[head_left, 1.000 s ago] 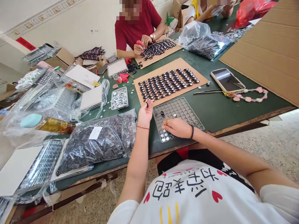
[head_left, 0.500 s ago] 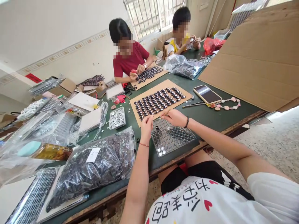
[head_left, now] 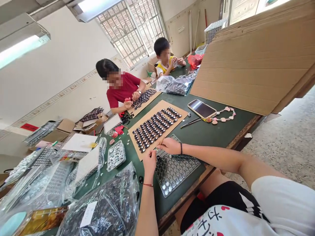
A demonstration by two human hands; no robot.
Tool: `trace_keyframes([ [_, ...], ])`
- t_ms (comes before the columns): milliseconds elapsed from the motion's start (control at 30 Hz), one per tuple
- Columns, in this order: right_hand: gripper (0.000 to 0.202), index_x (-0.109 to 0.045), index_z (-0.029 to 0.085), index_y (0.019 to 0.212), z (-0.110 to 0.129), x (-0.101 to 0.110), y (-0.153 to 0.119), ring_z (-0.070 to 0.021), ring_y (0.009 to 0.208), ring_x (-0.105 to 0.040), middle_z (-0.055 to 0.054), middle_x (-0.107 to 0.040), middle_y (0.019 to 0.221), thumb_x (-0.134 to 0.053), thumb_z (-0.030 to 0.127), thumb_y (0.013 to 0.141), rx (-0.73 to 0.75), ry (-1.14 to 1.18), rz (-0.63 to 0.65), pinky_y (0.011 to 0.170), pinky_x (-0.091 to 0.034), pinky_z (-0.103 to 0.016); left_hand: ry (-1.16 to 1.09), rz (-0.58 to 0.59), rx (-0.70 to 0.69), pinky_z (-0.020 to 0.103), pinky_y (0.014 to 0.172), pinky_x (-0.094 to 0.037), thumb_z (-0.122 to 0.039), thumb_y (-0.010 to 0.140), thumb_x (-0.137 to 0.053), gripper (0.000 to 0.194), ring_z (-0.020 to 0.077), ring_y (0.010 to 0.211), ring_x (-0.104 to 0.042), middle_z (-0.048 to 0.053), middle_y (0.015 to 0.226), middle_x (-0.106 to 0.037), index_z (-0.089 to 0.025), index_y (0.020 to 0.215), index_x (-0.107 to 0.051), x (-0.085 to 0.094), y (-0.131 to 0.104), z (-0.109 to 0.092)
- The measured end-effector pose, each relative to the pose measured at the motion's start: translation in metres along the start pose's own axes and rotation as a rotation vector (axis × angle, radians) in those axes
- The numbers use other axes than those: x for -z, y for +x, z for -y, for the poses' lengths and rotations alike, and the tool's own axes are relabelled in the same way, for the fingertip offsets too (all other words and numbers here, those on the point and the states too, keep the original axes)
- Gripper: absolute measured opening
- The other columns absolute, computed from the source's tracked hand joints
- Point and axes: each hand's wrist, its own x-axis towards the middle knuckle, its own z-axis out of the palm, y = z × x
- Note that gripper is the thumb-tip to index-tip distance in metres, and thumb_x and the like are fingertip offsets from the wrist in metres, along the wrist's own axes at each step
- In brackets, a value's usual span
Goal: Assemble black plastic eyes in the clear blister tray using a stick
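My left hand [head_left: 149, 163] is closed in a pinch at the near edge of a brown cardboard sheet [head_left: 134, 154]. My right hand [head_left: 171, 146] is pinched too, its fingertips close to those of the left. Whatever small thing is between the fingers is too small to make out. Below both hands lies a clear plastic tray [head_left: 182, 173] with round cells. Several white discs [head_left: 166, 188] sit in its near left corner, and a black piece [head_left: 158, 158] lies by my left fingers. Rows of black oval pieces with white tops [head_left: 155, 129] cover the cardboard.
Left of the cardboard stands a tub of small silvery discs [head_left: 116, 155]. A large bag of black pieces [head_left: 105, 203] fills the near left. Tweezers [head_left: 190, 122], a phone [head_left: 202, 108] and a beaded strap [head_left: 223, 119] lie right. Two people sit across; a tall cardboard panel [head_left: 253, 62] leans at right.
The view has tilted upward and shifted, so the table things sit lower and more to the left. Both hands stay pinched close together above the tray's far edge.
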Motion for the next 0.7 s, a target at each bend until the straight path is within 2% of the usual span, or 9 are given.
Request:
trace_keyframes([
  [100,0.021,-0.057,0.015,0.074,0.002,0.001,0.001,-0.0123,0.058,-0.05,-0.003,-0.06,0.07,-0.044,0.027,0.085,-0.077,0.191,-0.049,0.053,-0.033,-0.022,-0.211,-0.058,0.127,0.018,0.039,-0.017,-0.029,0.066,-0.054,0.021,0.0053,0.037,-0.024,-0.008,0.042,-0.033,-0.017,0.055,-0.041,-0.002,0.003,0.0],
  [233,0.014,-0.055,0.015,0.078,0.003,0.003,0.005,-0.0112,0.055,-0.048,0.001,-0.057,0.063,-0.046,0.025,0.084,-0.176,0.373,-0.126,0.054,-0.036,-0.022,-0.461,-0.181,0.12,0.017,0.036,-0.014,-0.026,0.063,-0.056,0.025,0.0032,0.036,-0.018,-0.009,0.041,-0.029,-0.017,0.052,-0.036,0.006,0.007,-0.003],
  [300,0.016,-0.053,0.015,0.078,0.002,0.005,0.007,-0.0109,0.056,-0.049,0.0,-0.056,0.064,-0.044,0.025,0.084,-0.216,0.404,-0.171,0.054,-0.037,-0.021,-0.505,-0.222,0.086,0.017,0.036,-0.013,-0.028,0.065,-0.056,0.021,0.003,0.036,-0.016,-0.01,0.042,-0.025,-0.016,0.057,-0.042,0.008,0.007,-0.004],
  [367,0.017,-0.052,0.015,0.077,0.002,0.006,0.009,-0.0104,0.057,-0.05,0.0,-0.056,0.065,-0.042,0.026,0.085,-0.265,0.449,-0.208,0.053,-0.038,-0.021,-0.48,-0.176,0.064,0.017,0.036,-0.013,-0.035,0.068,-0.058,0.021,0.003,0.036,-0.015,-0.011,0.043,-0.021,-0.015,0.072,-0.054,0.006,0.006,-0.005],
  [467,0.015,-0.05,0.015,0.076,0.002,0.005,0.011,-0.0085,0.049,-0.047,0.002,-0.054,0.061,-0.042,0.024,0.084,-0.342,0.533,-0.221,0.047,-0.037,-0.02,-0.378,-0.045,0.073,0.017,0.037,-0.014,-0.042,0.067,-0.061,0.039,0.003,0.038,-0.015,-0.01,0.045,-0.021,-0.014,0.094,-0.058,-0.004,0.001,-0.006],
  [600,0.014,-0.047,0.016,0.073,0.005,0.004,0.009,-0.0059,0.037,-0.038,0.004,-0.05,0.056,-0.042,0.025,0.083,-0.398,0.661,-0.194,0.037,-0.033,-0.019,-0.278,-0.032,0.073,0.019,0.037,-0.016,-0.046,0.066,-0.061,0.042,0.0037,0.039,-0.019,-0.009,0.047,-0.027,-0.015,0.094,-0.059,-0.016,-0.006,-0.004],
  [700,0.014,-0.046,0.016,0.073,0.008,0.004,0.007,-0.0051,0.035,-0.036,0.005,-0.049,0.056,-0.044,0.027,0.081,-0.38,0.729,-0.156,0.034,-0.031,-0.018,-0.235,-0.034,0.074,0.019,0.038,-0.019,-0.049,0.066,-0.06,0.041,0.0043,0.04,-0.021,-0.008,0.048,-0.028,-0.016,0.091,-0.059,-0.018,-0.01,0.0],
])
